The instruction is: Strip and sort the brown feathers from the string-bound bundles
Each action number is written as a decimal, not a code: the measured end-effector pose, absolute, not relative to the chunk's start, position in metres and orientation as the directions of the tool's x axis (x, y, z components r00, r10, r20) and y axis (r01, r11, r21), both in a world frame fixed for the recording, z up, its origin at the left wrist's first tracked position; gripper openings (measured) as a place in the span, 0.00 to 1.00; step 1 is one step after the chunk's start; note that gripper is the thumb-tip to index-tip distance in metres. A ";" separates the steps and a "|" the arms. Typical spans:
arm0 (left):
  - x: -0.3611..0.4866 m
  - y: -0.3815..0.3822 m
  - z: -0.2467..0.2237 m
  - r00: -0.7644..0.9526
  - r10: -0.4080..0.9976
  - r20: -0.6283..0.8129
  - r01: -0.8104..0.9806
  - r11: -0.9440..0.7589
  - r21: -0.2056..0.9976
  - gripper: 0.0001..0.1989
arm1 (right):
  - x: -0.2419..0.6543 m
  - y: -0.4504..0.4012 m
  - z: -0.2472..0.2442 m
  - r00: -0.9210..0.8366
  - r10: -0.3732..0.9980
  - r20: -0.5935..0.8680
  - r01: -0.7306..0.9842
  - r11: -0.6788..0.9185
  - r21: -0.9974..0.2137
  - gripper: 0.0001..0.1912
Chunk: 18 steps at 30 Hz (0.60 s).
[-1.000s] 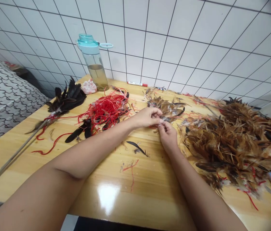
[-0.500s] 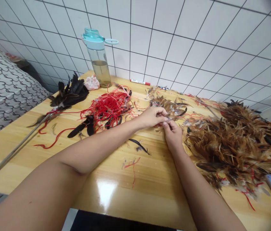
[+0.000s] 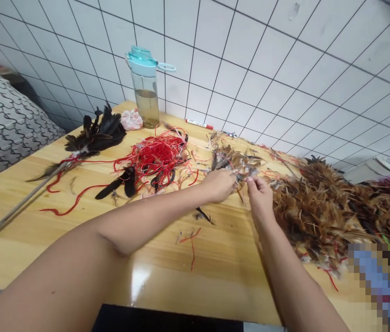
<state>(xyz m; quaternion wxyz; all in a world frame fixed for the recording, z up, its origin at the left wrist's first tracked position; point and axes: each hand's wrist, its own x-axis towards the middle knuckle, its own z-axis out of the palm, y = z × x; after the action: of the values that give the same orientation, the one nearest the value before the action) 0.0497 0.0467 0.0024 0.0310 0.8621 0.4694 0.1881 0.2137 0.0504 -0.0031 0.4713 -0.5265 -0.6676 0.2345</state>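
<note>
My left hand (image 3: 219,184) is curled at the near edge of a small heap of loose brown and grey feathers (image 3: 238,159). Its fingertips are mostly hidden, and a thin feather (image 3: 240,196) sticks out beside them. Just to the right, my right hand (image 3: 261,196) pinches thumb against fingers; whatever lies in the pinch is too small to make out. The hands are slightly apart. Left of them lies a tangle of red string (image 3: 158,154) with black feathers (image 3: 129,182) by it. A stick (image 3: 25,201) has black feathers (image 3: 103,133) bound to its end.
A large pile of brown feathers (image 3: 319,207) covers the right side of the table (image 3: 215,263). Along the tiled wall stand a water bottle (image 3: 147,97), a crumpled pink-white wad (image 3: 131,120) and a red-capped marker (image 3: 199,124). Red string scraps (image 3: 192,240) lie in front.
My hands, together before, have drawn slightly apart, the right one moving right. The left hand has turned, with its fingers now hidden. The view has swung a little to the right.
</note>
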 end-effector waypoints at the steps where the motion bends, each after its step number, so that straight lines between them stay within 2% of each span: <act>1: 0.051 0.046 -0.001 0.489 0.817 0.306 0.801 -0.559 0.215 0.14 | 0.215 0.050 0.001 -0.006 0.926 0.378 0.493 0.332 -0.805 0.16; 8: 0.054 0.050 -0.011 0.544 0.781 0.308 0.751 -0.616 0.235 0.11 | 0.238 0.041 -0.010 0.034 0.919 0.393 0.573 0.304 -0.761 0.14; 13: 0.050 0.049 0.004 0.509 0.807 0.300 0.730 -0.589 0.345 0.11 | 0.248 0.039 -0.024 -0.008 0.869 0.495 0.625 0.391 -0.676 0.12; 18: 0.047 0.050 0.013 0.587 0.766 0.262 0.635 -0.637 0.438 0.08 | 0.254 0.040 -0.021 -0.041 0.824 0.565 0.671 0.442 -0.595 0.10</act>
<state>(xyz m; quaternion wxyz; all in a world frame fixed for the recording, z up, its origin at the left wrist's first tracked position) 0.0470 0.0500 0.0127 0.1507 0.8780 0.3988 0.2177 0.2539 0.0405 -0.0205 0.4554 -0.5217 -0.7165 0.0839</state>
